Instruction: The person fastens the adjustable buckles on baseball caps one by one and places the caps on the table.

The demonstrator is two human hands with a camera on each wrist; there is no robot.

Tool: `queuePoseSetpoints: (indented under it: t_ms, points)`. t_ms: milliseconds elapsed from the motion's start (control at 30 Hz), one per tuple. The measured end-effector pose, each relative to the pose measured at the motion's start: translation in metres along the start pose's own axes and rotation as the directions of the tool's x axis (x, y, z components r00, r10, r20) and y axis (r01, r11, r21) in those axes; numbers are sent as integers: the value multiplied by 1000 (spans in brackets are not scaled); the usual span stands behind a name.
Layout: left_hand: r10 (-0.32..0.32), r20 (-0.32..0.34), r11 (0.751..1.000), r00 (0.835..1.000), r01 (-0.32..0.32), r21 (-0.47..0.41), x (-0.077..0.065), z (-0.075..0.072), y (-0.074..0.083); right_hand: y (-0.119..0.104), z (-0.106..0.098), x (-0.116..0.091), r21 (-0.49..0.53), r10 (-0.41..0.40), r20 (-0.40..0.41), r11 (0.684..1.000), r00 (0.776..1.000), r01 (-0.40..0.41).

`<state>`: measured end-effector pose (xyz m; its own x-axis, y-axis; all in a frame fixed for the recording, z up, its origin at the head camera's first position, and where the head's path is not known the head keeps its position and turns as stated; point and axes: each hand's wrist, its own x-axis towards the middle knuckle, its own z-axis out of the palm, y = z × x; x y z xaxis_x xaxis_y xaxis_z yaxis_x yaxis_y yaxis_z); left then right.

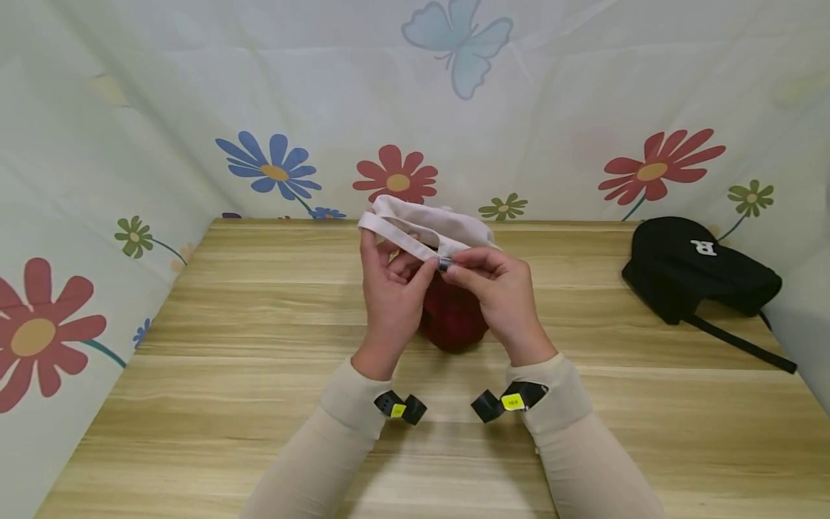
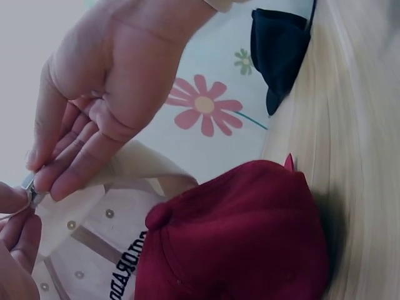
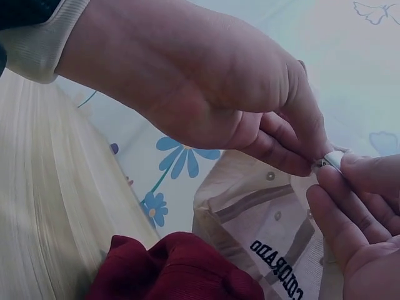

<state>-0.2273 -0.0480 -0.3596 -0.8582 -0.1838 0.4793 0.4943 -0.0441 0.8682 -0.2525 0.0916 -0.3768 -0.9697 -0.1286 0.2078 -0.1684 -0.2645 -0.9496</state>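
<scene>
A cream baseball cap is held up with its back strap towards me, over a dark red cap. My left hand pinches the strap beside its small metal buckle, fingers reaching up behind the band. From the other side my right hand pinches the same buckle between thumb and fingertips. Dark "COLORADO" lettering and several eyelets show inside the cream cap in both wrist views. The red cap rests on the table below the hands, partly covered by them from above.
A black cap with a white "R" lies at the right of the wooden table, its strap trailing forward. Behind and to the left hangs a curtain printed with flowers and a butterfly.
</scene>
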Motion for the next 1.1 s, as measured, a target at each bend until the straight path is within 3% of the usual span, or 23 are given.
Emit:
queuePoseSetpoints:
  t_ms: [167,367,767,933,1100]
  points:
    - [-37,1,996,999,37,-85,1,0,-1,-1,-1,-1,0,-10,1,1000,1000,10]
    - [-65,9,992,998,65,-106,0,1,-1,-2,-1,-1,-19,-3,-19,1000,1000,3]
    - [-30,35,986,999,35,-164,2,-3,-8,-1,-3,0,-9,-8,-41,1000,999,7]
    - [-18,-17,982,1000,15,-187,4,-6,-15,-2,-3,0,-6,-9,-39,1000,999,9]
    - [-64,-68,981,996,50,-190,4,-5,-17,-1,-4,1,14,-4,-47,1000,999,5]
